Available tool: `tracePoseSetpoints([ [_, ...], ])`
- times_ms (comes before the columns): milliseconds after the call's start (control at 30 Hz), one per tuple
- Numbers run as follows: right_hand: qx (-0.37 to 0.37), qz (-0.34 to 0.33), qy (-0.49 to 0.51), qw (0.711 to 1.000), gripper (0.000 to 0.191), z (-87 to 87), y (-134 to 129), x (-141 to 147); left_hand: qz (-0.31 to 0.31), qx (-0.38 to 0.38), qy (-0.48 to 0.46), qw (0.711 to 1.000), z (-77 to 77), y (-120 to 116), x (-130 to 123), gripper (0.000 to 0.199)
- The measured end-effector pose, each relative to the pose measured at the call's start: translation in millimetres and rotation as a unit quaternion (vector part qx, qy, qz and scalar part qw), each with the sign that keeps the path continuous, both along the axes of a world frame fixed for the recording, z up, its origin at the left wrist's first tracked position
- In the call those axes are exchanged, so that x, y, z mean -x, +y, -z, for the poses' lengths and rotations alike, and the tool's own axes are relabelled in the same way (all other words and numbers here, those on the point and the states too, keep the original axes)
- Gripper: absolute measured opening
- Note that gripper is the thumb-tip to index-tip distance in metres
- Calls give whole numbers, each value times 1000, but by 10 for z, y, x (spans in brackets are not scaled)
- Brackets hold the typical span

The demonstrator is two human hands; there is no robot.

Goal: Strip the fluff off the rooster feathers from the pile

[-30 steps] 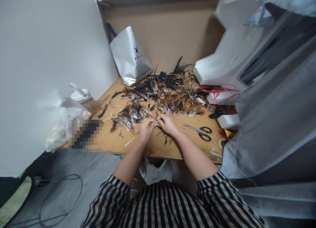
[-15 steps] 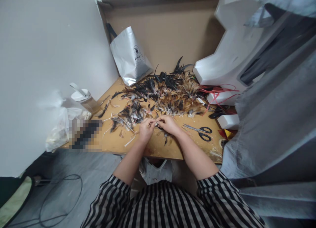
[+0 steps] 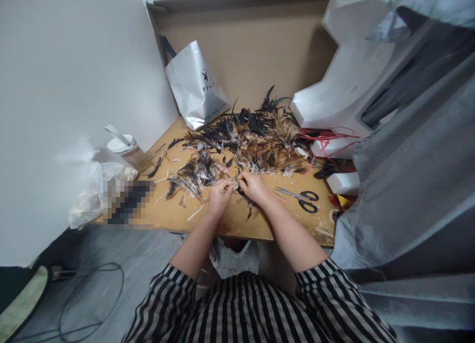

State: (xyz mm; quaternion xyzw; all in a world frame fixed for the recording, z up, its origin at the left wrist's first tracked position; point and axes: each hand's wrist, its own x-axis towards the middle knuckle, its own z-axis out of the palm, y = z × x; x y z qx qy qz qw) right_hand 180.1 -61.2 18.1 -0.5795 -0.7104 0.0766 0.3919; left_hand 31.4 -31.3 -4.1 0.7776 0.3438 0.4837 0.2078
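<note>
My left hand (image 3: 220, 196) and my right hand (image 3: 253, 186) meet near the table's front, each with its fingers pinched together. Between the fingertips is a small pale bit with dark feather parts, perhaps a feather's base; its shape is too small to make out. Brown feathers (image 3: 256, 157) and dark feathers (image 3: 222, 132) lie in rows beyond my hands. To the left is a mixed clump of black and white feathers (image 3: 202, 167). A loose dark feather (image 3: 249, 212) lies below my right wrist. Scissors (image 3: 307, 201) with black handles rest right of my right hand, blades apart.
A silver bag (image 3: 196, 88) leans at the back left. At the left stand a white-lidded jug (image 3: 128, 147) and a plastic bag (image 3: 87, 197). Red ribbons (image 3: 328, 140) lie near white foam-like blocks (image 3: 343, 183) at the right. Grey cloth (image 3: 415, 184) hangs beside the table (image 3: 166, 217).
My right fingertips have shifted slightly up and right, away from my left fingertips, showing a little more of the small bit between them. My left hand is nearly still.
</note>
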Motion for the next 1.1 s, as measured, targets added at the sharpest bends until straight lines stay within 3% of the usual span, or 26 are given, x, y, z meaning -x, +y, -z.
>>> tracePoseSetpoints([
  [233, -22, 50, -35, 998, 9, -30, -16, -87, -15, 56, 24, 998, -7, -23, 38, 12],
  [367, -27, 51, -13, 998, 10, -46, -28, -75, 13, 135, -28, 990, 14, -29, 16, 14],
  [567, -57, 29, 49, 997, 11, -66, -36, -34, 44, 364, -182, 913, -41, -4, -19, 25],
  [800, -108, -26, 104, 988, 13, -119, -84, 55, 155, 503, -256, 811, -124, 41, 54, 34],
  [900, -120, -52, 112, 985, 13, -124, -100, 89, 188, 520, -241, 797, -133, 36, 65, 35],
  [1100, -122, -79, 106, 984, 14, -110, -112, 122, 206, 514, -236, 798, -135, 35, 79, 29],
])
